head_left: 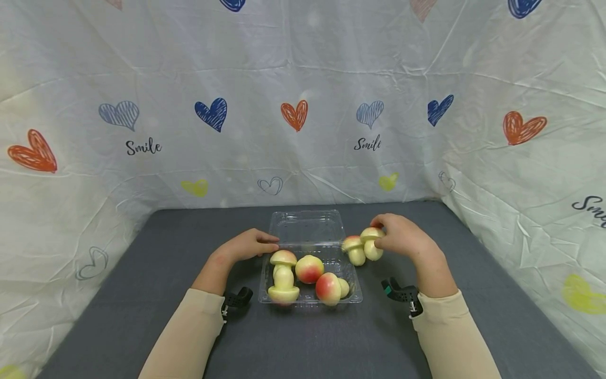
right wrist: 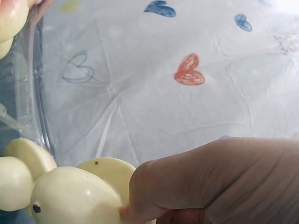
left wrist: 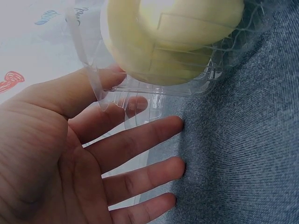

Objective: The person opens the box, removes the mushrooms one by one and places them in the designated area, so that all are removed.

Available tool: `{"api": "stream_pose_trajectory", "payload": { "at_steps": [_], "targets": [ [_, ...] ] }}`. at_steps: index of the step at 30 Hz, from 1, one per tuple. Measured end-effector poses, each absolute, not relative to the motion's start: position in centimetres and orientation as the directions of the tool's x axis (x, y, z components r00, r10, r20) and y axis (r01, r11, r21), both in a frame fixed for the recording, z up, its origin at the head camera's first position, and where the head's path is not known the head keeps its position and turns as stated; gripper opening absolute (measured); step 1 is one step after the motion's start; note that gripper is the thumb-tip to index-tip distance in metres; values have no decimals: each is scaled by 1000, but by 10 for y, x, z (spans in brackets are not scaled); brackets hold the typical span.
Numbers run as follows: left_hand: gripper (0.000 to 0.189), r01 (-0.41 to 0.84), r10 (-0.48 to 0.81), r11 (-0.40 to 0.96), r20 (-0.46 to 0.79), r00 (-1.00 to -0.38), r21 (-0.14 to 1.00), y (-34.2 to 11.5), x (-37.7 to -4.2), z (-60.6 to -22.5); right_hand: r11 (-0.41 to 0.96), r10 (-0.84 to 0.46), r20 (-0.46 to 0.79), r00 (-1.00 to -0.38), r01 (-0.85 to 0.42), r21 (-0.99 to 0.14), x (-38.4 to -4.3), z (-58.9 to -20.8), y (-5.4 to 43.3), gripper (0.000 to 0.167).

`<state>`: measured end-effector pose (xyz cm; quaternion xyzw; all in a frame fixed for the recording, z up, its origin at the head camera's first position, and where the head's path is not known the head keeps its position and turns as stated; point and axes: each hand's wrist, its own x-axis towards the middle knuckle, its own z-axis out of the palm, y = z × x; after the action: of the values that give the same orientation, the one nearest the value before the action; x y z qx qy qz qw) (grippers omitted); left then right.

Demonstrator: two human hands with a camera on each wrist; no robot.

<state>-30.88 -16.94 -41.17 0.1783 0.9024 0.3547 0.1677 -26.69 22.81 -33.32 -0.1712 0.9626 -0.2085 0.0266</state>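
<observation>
By the right hand (head_left: 402, 238), one toy mushroom (head_left: 372, 249) is pinched, another (head_left: 355, 255) left outside; four (head_left: 310, 269) are contained in the clamshell (head_left: 340, 263), touched by the outspread left hand (head_left: 243, 245).

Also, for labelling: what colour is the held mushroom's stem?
Pale yellow stem, clearest in the right wrist view.

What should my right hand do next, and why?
Probably lift the pinched mushroom into the clear plastic clamshell: your right hand has it between thumb and fingers, the lid stands open, and bare floor shows around the other mushrooms inside.
</observation>
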Motion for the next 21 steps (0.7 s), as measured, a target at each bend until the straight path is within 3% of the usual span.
{"api": "stream_pose_trajectory", "payload": {
  "at_steps": [21],
  "targets": [
    [49, 199, 440, 681, -177, -880, 705, -170, -310, -413, 871, -270, -33, -962, -229, -435, -284, -353, 248, 41]
  ]
}}
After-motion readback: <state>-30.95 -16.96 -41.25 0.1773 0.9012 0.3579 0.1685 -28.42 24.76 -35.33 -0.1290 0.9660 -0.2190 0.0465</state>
